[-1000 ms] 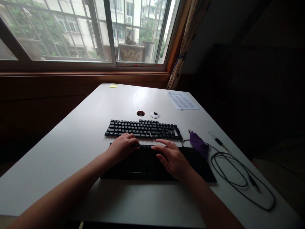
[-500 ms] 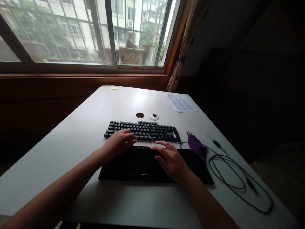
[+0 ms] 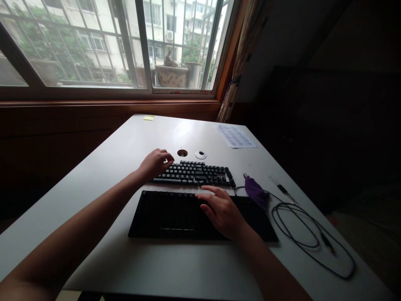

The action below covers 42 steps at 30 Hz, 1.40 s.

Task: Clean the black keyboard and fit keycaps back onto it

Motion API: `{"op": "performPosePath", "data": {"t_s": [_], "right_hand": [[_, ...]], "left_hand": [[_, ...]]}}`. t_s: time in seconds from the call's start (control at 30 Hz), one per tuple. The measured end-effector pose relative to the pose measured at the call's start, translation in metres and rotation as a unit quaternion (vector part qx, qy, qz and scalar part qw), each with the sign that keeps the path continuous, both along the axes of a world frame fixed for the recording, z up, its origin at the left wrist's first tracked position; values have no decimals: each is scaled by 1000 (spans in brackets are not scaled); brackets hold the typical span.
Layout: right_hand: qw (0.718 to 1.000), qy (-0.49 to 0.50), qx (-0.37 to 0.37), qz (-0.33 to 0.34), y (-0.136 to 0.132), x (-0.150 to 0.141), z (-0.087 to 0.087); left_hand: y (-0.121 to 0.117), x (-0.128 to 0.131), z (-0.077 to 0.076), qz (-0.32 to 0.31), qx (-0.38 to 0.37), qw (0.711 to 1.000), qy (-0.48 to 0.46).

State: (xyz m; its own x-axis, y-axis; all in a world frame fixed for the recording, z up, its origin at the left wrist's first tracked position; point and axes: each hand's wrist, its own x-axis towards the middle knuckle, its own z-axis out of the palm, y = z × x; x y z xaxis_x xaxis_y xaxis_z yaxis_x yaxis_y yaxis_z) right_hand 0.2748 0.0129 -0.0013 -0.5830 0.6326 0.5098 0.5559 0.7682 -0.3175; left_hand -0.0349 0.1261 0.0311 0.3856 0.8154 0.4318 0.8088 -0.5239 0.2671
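Observation:
Two black keyboards lie on a white table (image 3: 109, 167). The far keyboard (image 3: 200, 173) is small with raised keys. The near keyboard (image 3: 169, 213) is wider and flat. My left hand (image 3: 154, 164) hovers over the far keyboard's left end with its fingers curled downward, and I see nothing in it. My right hand (image 3: 221, 210) lies flat on the near keyboard's upper right part, fingers stretched out and apart.
A purple cloth (image 3: 256, 192) and a looped black cable (image 3: 310, 240) lie right of the keyboards. A small tool (image 3: 280, 187), a printed sheet (image 3: 235, 136), a cable hole (image 3: 182, 153), its white cap (image 3: 200, 155) and a yellow note (image 3: 148, 118) are further back. A window is behind.
My left hand has lifted off the near keyboard and moved away from me to the far keyboard's left end. My right hand has stayed on the near keyboard.

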Motion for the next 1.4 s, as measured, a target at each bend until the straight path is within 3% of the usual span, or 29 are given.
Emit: {"op": "performPosePath", "data": {"t_s": [0.27,0.57,0.9,1.4], "right_hand": [[1000,11,5,-1,1,-1,-4],[1000,8,11,4,0,-3,-3],[1000,18,0,8,0,-3,0],[999,44,-19,18,2,0,-2]], "left_hand": [[48,14,-16,-21,-10,999,34],[80,23,-30,-38,-38,996,64],[94,25,-32,-47,-68,994,77],[94,26,-27,-11,-88,990,106]]}}
